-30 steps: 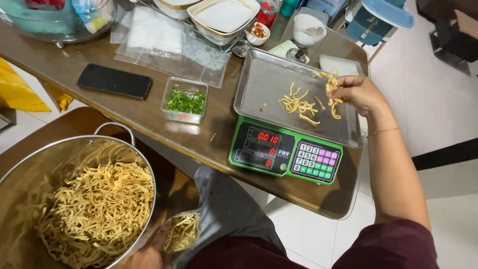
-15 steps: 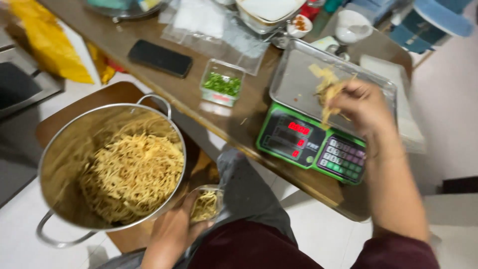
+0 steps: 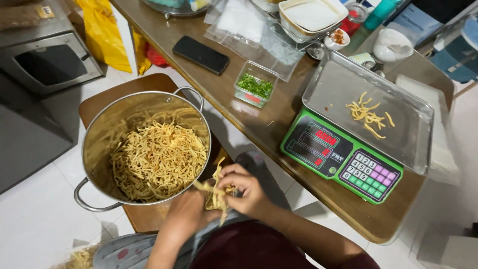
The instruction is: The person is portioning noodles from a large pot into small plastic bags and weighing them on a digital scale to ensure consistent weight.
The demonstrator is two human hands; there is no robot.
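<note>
both hands w/ fingers closed narrow round noodle strips in lap, beside steel pot.

My left hand's fingers and the small container behind my right hand, unreadable.
</note>
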